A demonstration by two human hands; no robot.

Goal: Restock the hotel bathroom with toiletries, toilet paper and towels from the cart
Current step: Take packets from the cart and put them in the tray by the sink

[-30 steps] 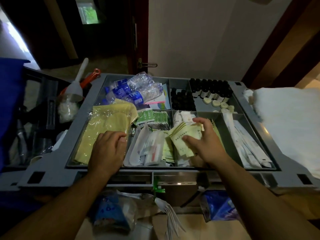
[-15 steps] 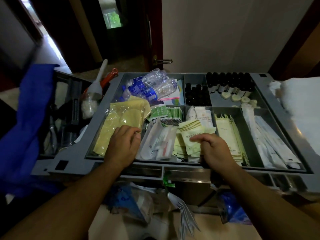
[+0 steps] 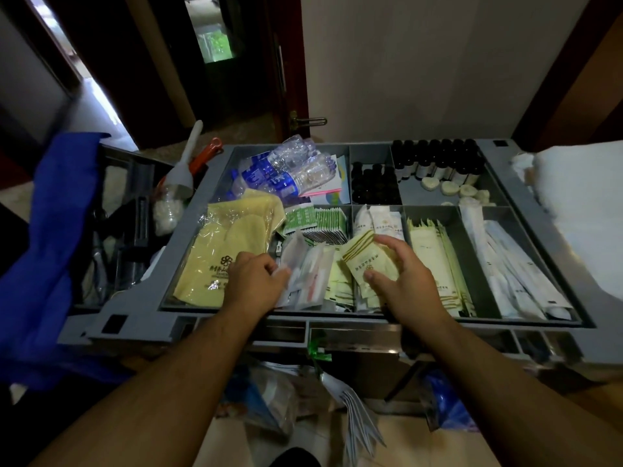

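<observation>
At the cart tray's (image 3: 141, 318) near edge, the left grip (image 3: 256, 281) curls round clear packets (image 3: 310, 271). The right grip (image 3: 404, 281) clutches a bundle of yellow sachets (image 3: 367, 261) over the middle compartment. Toiletry picking looks under way. Next, both lots need lifting free of the loose packets crowding them. Farther back lie water bottles (image 3: 286, 170) and dark vials (image 3: 435, 160). Towels (image 3: 583, 214) wait at right.

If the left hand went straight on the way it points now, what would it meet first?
The clear packets: the left hand has its fingertips at their edge, though a grip is unclear. Past them lie the green sachets. The right hand holds yellow packets off that line.
</observation>
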